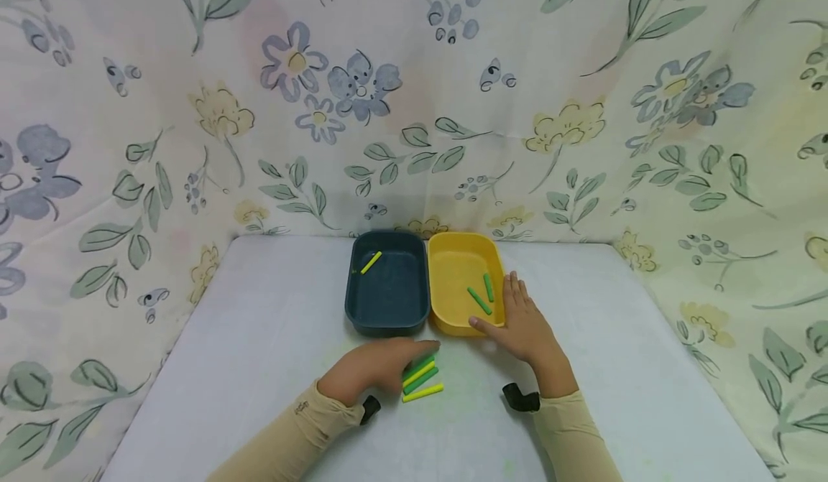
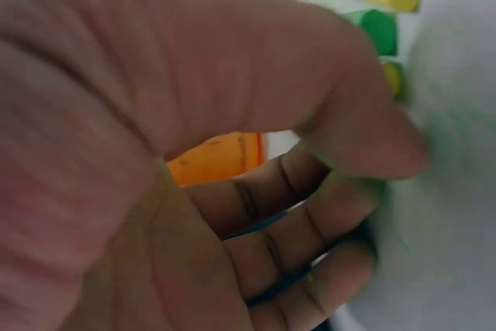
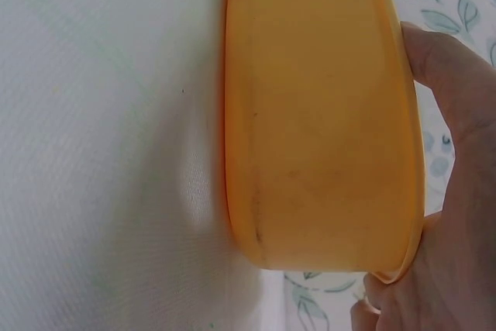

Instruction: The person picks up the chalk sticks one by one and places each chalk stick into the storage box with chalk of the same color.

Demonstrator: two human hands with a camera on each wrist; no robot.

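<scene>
My left hand (image 1: 371, 367) reaches over a row of green and yellow chalk sticks on the table. Its thumb and fingers are around the far green chalk stick (image 1: 425, 360); the thumb hides their contact in the left wrist view, so I cannot tell whether they pinch it. Nearer lie a yellow stick (image 1: 420, 373), another green stick (image 1: 422, 380) and a yellow stick (image 1: 423, 393). My right hand (image 1: 525, 324) rests against the yellow box (image 1: 453, 270), thumb at its front rim and straight fingers along its right side. Two green sticks (image 1: 479, 300) lie inside this box.
A dark blue box (image 1: 388, 299) stands to the left of the yellow one, side by side, with a yellow chalk stick (image 1: 371, 263) in it. Floral cloth (image 1: 414, 137) hangs behind the white table (image 1: 278, 309). Faint green dust marks its surface.
</scene>
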